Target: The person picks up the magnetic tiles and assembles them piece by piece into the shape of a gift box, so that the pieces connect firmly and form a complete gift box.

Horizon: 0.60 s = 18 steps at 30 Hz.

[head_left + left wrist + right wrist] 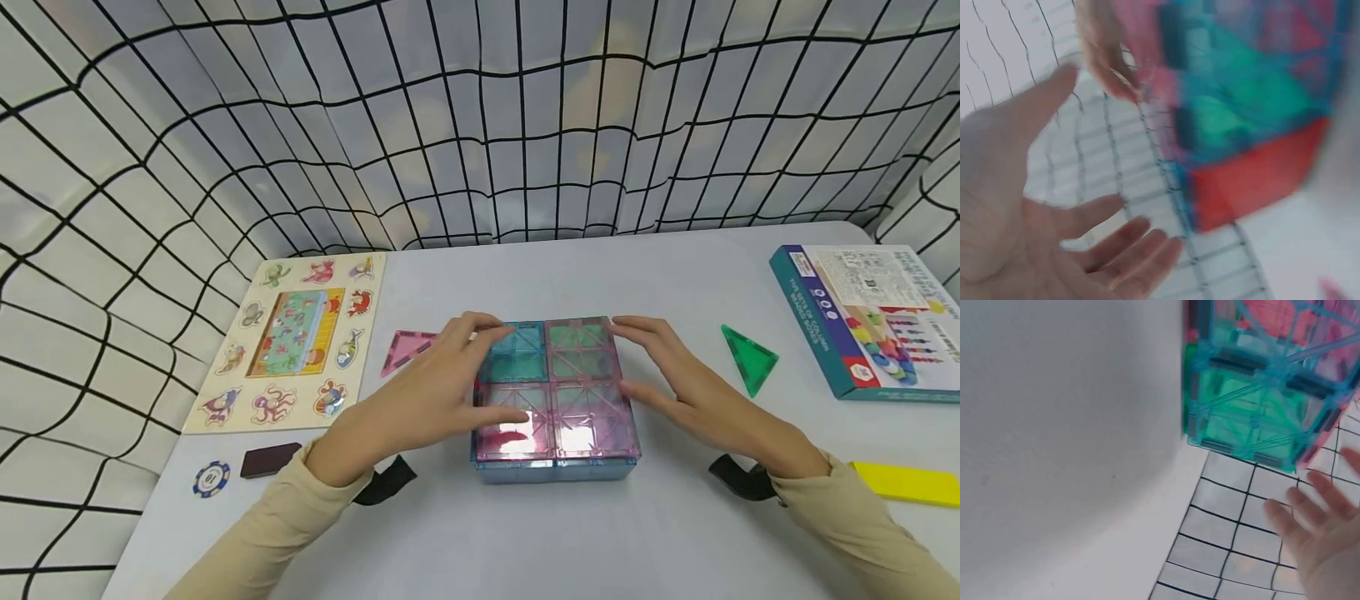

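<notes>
on the surface [525, 542] we see a puzzle board [288, 342] at left, a chip [212, 479] and a dark bar [266, 461] near it, a teal-edged box [877, 325] and yellow strip [907, 483] at right, black netting [520, 142] behind.

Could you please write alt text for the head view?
A translucent tile block sits between a person's left grip and right grip on a white table. A puzzle lies to the left; a green triangle and a box lie to the right.
</notes>
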Available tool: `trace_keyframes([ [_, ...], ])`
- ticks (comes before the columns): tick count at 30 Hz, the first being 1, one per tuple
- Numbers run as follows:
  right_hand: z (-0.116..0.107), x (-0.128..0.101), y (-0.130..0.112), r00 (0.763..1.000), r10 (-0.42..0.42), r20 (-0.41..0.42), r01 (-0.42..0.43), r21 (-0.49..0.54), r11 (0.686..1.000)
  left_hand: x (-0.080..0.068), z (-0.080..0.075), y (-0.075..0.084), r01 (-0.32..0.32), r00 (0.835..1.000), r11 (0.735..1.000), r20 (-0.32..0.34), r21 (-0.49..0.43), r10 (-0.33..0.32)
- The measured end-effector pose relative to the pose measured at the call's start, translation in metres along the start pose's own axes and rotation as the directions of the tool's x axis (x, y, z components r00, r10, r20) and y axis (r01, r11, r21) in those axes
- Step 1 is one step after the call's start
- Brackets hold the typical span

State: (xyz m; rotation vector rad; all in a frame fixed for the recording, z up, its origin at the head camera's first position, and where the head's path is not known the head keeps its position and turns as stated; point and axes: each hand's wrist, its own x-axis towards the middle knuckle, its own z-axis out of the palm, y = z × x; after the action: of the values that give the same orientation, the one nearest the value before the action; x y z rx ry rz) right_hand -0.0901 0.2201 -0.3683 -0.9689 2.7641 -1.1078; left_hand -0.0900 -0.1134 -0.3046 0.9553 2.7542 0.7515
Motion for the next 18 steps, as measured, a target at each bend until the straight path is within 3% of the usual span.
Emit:
trace_keyframes([
  [4,0.0,-0.009,-0.006,0.989,-0.145,0.009,0.145,-0.083,0.986,-0.009,0.005,-0.025,0.122,0.99,0.978,-0.051,-0.167,-0.132],
  [9,0.005,-0.018,-0.009,0.947,-0.317,-0.049,0.31,-0.113,0.944,-0.01,0.02,-0.043,0.192,0.976,0.919,-0.028,-0.345,-0.215],
  [13,0.008,-0.025,-0.011,0.931,-0.36,-0.07,0.351,-0.112,0.93,-0.005,0.031,-0.048,0.189,0.977,0.881,-0.009,-0.433,-0.214],
  [18,0.009,-0.028,-0.012,0.936,-0.341,-0.088,0.336,-0.073,0.939,0.001,0.041,-0.05,0.199,0.976,0.848,0.017,-0.491,-0.219],
])
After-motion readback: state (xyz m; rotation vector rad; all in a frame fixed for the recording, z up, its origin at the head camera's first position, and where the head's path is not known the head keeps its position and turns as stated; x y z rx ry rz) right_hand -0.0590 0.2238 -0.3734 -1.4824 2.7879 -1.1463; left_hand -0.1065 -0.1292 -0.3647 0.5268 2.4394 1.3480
